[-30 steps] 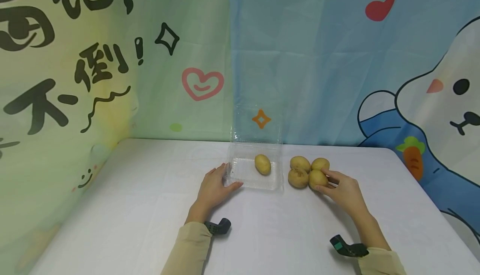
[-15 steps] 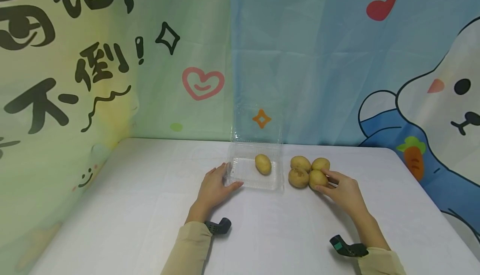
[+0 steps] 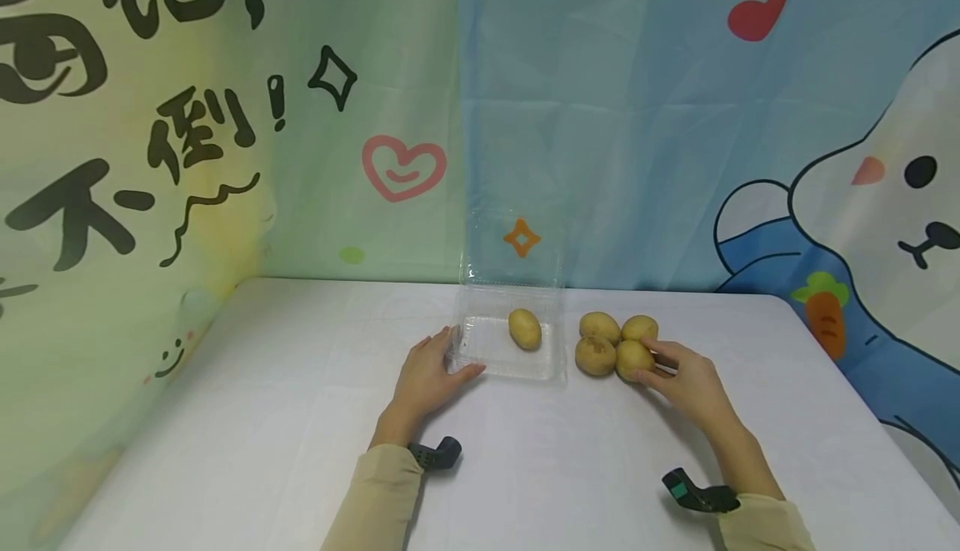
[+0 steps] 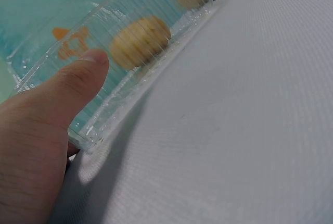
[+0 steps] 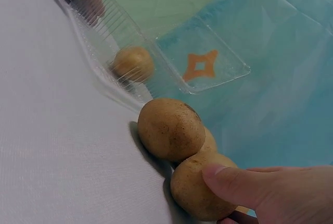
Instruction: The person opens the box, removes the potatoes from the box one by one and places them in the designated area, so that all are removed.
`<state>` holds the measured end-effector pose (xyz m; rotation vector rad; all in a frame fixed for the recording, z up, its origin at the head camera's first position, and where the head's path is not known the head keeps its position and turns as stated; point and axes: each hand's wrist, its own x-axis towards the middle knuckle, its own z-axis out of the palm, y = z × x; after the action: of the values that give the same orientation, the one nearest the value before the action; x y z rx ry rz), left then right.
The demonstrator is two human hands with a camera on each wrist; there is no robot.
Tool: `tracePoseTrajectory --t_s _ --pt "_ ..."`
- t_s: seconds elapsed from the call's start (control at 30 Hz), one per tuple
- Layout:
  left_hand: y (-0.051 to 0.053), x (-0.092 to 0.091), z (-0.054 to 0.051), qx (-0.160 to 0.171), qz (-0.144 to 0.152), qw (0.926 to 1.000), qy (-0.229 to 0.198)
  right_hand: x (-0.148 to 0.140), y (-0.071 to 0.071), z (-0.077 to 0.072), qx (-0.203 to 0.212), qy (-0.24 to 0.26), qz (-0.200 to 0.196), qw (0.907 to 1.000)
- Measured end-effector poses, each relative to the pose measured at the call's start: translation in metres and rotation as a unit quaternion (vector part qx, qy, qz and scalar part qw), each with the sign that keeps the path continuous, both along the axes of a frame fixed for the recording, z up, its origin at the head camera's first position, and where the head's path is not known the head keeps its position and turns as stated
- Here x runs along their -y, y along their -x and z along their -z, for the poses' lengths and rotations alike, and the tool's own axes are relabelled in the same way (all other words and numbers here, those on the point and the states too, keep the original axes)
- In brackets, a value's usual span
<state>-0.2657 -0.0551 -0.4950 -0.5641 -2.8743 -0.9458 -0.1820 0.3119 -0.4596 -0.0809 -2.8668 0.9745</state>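
A clear plastic box [image 3: 480,359] stands on the table with its lid [image 3: 483,242] raised at the back. Inside lies one yellow-brown potato [image 3: 525,329]. My left hand [image 3: 427,378] holds the box's front left corner, thumb along the front wall and fingers at the left side. Several more potatoes are bunched to the right of the box. My right hand [image 3: 686,380] pinches the front right potato [image 3: 633,360] between thumb and fingers, and it still touches its neighbours. Beside it sits a browner potato [image 5: 170,129], close to the box in the right wrist view.
A white cloth [image 3: 525,468] covers the table. Behind its far edge hangs a printed curtain [image 3: 637,159], close to the raised lid. A dark wrist camera is strapped to each forearm, the left one [image 3: 438,454] and the right one [image 3: 697,494].
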Motion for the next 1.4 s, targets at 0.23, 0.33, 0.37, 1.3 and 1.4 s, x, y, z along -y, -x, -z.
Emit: tracePoseTrajectory --t_s 0.23,0.33,0.37,1.3,1.4 --pt "0.001 -0.001 0.002 0.003 -0.005 1.0 -0.001 0.0 -0.002 -0.004 0.002 0.008 -0.005 1.0" --pt "0.001 0.0 0.003 0.0 -0.006 1.0 -0.002 0.0 -0.003 -0.005 0.003 0.008 -0.004 1.0" --pt "0.001 0.0 0.003 0.0 -0.006 1.0 -0.003 0.0 -0.003 -0.005 0.003 0.007 -0.004 1.0" --pt "0.002 -0.003 0.005 0.007 -0.013 0.9999 -0.006 0.075 0.02 -0.046 -0.087 0.031 -0.011 0.9957" --pt "0.001 -0.002 0.004 0.007 -0.014 0.9998 -0.012 0.089 0.032 -0.048 -0.06 0.012 -0.025 0.9978"
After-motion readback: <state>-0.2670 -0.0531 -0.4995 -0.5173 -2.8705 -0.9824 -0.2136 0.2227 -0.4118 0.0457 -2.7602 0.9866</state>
